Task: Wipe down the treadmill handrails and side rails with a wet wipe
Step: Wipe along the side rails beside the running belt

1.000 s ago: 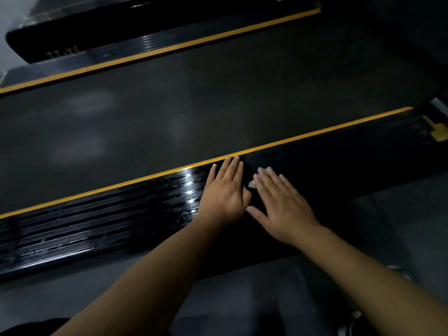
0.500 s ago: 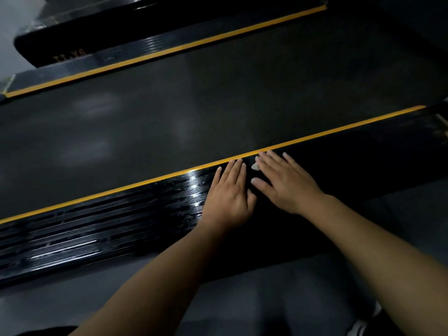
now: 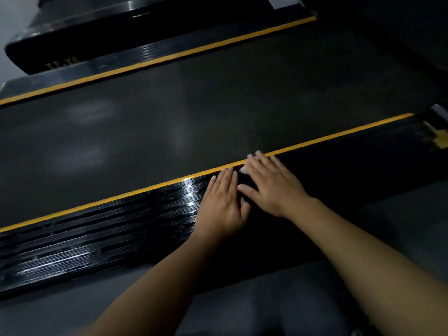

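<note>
Rail [image 3: 121, 226]: black, ribbed, wet-glossy at left; yellow stripe [image 3: 121, 199] borders belt [image 3: 218, 105], floor [image 3: 400, 214] on near side. Wipe [image 3: 243, 169]: white scrap pressed under right hand [image 3: 274, 187], fingers flat. Left hand [image 3: 223, 207]: flat on rail, released, just beside

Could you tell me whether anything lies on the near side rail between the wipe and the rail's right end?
Nothing visible. The right hand presses the wipe on the side rail; the rail to its right looks bare up to a yellow mark near the end. The left hand rests on the left.
</note>
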`<state>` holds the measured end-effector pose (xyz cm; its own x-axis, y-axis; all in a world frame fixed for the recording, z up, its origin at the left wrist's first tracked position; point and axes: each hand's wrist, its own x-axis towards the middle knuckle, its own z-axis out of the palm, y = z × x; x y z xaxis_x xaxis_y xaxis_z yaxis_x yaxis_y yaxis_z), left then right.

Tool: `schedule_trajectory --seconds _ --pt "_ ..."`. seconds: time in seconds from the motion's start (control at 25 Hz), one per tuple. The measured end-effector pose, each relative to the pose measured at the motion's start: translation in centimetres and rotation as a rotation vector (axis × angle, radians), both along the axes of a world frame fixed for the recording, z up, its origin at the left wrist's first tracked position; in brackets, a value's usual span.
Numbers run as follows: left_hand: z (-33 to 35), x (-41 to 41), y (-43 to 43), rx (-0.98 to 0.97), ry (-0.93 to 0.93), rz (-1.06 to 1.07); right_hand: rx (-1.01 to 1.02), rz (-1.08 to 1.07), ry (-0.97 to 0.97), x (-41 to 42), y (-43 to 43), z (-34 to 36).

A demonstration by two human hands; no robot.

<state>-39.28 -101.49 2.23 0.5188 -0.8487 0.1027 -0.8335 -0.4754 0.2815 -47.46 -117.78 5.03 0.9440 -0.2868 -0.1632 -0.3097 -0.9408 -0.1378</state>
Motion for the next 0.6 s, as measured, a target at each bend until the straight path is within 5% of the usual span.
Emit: schedule_trajectory --seconds 0.12,0.28,0.44,0.6 --pt "0.0 0.2 -0.1 0.027 -0.02 0.004 -0.026 -0.214 0.011 -1.4 -2.5 -0.2" --pt "0.3 0.0 0.0 0.028 -0.009 0.001 -0.044 -0.005 0.035 -2.9 -0.4 -0.7" --pt "0.5 0.1 -0.2 0.043 0.014 0.003 -0.014 -0.158 0.011 -3.8 -2.4 -0.3" --pt "0.5 0.1 -0.1 0.047 0.018 -0.003 -0.073 0.022 0.004 -5.4 -0.9 -0.9"
